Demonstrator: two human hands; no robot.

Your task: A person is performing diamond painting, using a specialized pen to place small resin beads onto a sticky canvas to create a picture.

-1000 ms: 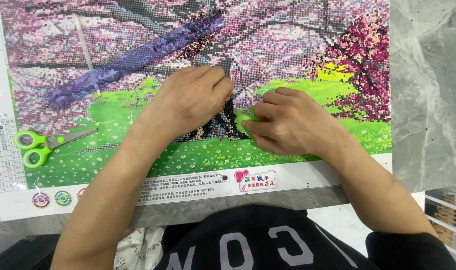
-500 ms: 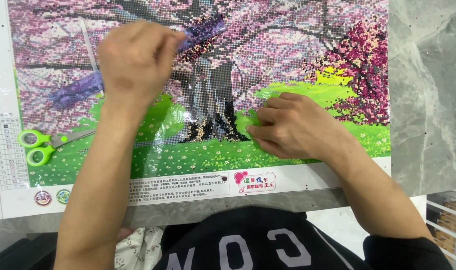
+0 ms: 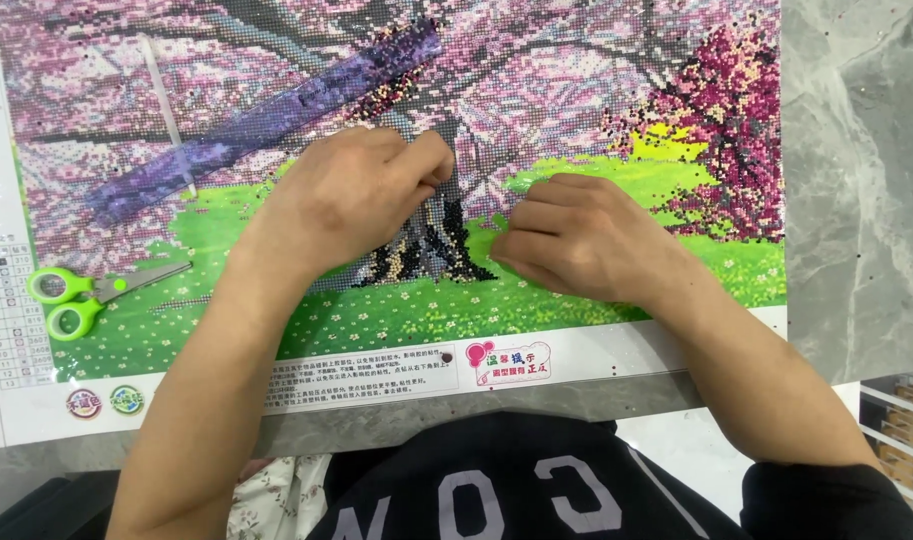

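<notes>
A large bead-mosaic canvas point(image 3: 676, 60) of pink blossom trees over green grass lies flat before me. My left hand point(image 3: 356, 195) rests on the dark tree trunk at its middle. Its thumb and fingertips pinch the edge of the clear cover film point(image 3: 166, 110) that lies over the picture. My right hand point(image 3: 576, 240) sits just to the right on the grass part, knuckles up and fingers curled under, pressing on the canvas. Nothing shows in it. The two hands are a short gap apart.
Green-handled scissors point(image 3: 71, 300) lie on the canvas's lower left, blades pointing right. The white bottom border point(image 3: 616, 355) carries printed labels and a colour chart at the left. Grey marble tabletop point(image 3: 856, 200) extends right of the canvas. My dark-clothed lap is at the near edge.
My left hand rose up and to the left over the pink area, lifting the clear film, then came back down to the trunk. My right hand stayed in place.
</notes>
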